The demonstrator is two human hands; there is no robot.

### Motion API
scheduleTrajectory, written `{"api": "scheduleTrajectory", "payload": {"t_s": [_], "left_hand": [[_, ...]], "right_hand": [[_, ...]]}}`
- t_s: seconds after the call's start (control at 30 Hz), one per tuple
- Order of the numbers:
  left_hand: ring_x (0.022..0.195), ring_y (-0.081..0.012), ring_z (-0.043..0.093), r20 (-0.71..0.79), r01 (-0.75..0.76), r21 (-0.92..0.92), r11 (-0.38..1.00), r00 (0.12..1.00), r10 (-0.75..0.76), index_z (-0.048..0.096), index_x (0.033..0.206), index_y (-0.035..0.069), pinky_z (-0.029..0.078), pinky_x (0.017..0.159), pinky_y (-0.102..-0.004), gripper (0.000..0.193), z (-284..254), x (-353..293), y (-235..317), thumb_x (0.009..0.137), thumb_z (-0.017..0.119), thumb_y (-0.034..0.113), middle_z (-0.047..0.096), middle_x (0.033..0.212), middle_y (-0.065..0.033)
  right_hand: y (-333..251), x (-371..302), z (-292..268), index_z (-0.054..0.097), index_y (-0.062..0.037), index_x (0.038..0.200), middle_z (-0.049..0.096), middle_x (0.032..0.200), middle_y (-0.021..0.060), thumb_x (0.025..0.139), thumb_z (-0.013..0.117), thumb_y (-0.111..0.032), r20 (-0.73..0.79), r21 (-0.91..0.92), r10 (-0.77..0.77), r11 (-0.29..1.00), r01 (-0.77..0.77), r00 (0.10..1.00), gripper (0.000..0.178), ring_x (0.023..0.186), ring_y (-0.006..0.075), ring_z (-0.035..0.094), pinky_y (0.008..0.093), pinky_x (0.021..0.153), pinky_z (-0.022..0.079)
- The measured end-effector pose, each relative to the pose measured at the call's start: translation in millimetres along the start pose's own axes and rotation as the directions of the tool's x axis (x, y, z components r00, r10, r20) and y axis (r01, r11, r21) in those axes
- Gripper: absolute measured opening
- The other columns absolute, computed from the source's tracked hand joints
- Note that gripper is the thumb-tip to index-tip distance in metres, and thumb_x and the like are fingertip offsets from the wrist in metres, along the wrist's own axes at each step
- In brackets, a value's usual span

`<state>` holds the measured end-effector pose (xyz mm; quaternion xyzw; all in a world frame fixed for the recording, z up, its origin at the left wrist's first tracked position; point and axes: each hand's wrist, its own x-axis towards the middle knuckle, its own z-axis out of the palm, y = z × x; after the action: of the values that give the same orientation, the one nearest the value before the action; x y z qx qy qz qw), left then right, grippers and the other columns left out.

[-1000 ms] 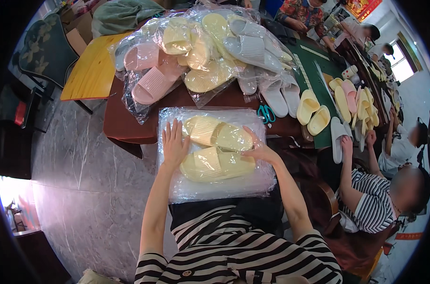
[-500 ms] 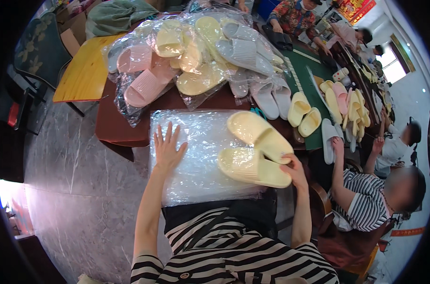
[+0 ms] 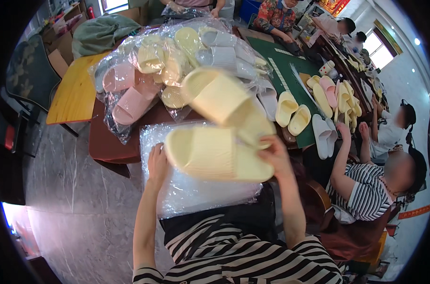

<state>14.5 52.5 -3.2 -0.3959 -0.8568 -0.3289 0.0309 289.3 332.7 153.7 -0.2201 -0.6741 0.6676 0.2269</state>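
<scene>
My right hand [image 3: 275, 156] is closed on the heel ends of a pair of pale yellow slippers [image 3: 210, 154], slightly blurred, held above a stack of clear plastic bags [image 3: 196, 199]. Their toes point left, the upper slipper overlapping the pile behind. At the left edge of the stack, beside the lower slipper's toe, is my left hand [image 3: 158, 163]. Its fingers are drawn in and partly hidden, so whether they pinch a bag does not show. The bags lie at the near edge of a brown-covered table [image 3: 108, 142], above my lap.
Bagged pink slippers [image 3: 134, 102] lie in a heap with yellow and grey ones at the back. Loose yellow slippers [image 3: 297, 120] stand on a green mat [image 3: 260, 47] to the right. A co-worker in a striped top [image 3: 361, 194] sits close at right, handling grey slippers [image 3: 324, 135].
My right hand has lifted the yellow slippers and moved them leftward across the bags. My left hand, spread flat before, has drawn its fingers in at the stack's left edge. The view has shifted slightly.
</scene>
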Motion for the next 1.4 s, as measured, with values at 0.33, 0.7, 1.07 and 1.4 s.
{"api": "scheduleTrajectory", "payload": {"t_s": [0.33, 0.7, 1.07, 1.4], "left_hand": [[0.084, -0.0214, 0.06, 0.16, 0.237, -0.581, 0.778, 0.971, -0.177, 0.063, 0.116, 0.0, 0.05, 0.073, -0.0312, 0.037, 1.3, -1.4, -12.0, 0.081, 0.057, -0.009, 0.057, 0.114, -0.0125], [0.093, -0.0277, 0.066, 0.075, 0.194, -0.331, 0.923, 0.981, -0.179, 0.064, 0.116, 0.001, 0.053, 0.079, -0.0366, 0.026, -36.3, 16.6, 50.3, 0.091, 0.061, 0.006, 0.066, 0.108, -0.0155], [0.089, -0.0299, 0.063, 0.164, 0.316, -0.141, 0.938, 0.942, -0.292, 0.069, 0.093, 0.004, 0.047, 0.084, -0.0414, 0.018, 6.9, 29.7, 92.6, 0.083, 0.069, 0.019, 0.069, 0.092, -0.013], [0.075, -0.0208, 0.068, 0.144, 0.455, -0.584, 0.672, 0.873, -0.466, 0.068, 0.093, -0.001, 0.053, 0.07, -0.0321, 0.015, 16.2, 18.7, 84.7, 0.087, 0.067, 0.013, 0.071, 0.087, -0.0132]], "right_hand": [[114.5, 70.2, -25.6, 0.067, -0.0003, 0.111, 0.066, 0.096, 0.0126, 0.088, 0.057, 0.003, -0.021, -0.599, -0.197, 0.787, 0.146, 0.98, 0.025, 0.084, 0.0211, 0.065, 0.0326, 0.076, 0.054], [157.4, 177.8, -44.6, 0.055, -0.004, 0.125, 0.06, 0.109, 0.0235, 0.079, 0.073, -0.016, 0.033, -0.954, -0.065, 0.296, 0.051, 0.997, 0.051, 0.101, 0.0439, 0.061, 0.0488, 0.086, 0.05], [84.0, 139.4, -78.6, 0.05, -0.0021, 0.136, 0.066, 0.106, 0.0179, 0.079, 0.066, -0.017, 0.059, -0.737, 0.183, 0.671, -0.081, 0.981, 0.061, 0.096, 0.0249, 0.068, 0.0334, 0.082, 0.052], [-4.3, 41.1, 31.7, 0.055, -0.0079, 0.128, 0.058, 0.107, 0.0162, 0.077, 0.076, -0.026, 0.614, -0.695, 0.072, 0.522, 0.495, 0.786, 0.058, 0.098, 0.0347, 0.059, 0.0417, 0.084, 0.049]]}}
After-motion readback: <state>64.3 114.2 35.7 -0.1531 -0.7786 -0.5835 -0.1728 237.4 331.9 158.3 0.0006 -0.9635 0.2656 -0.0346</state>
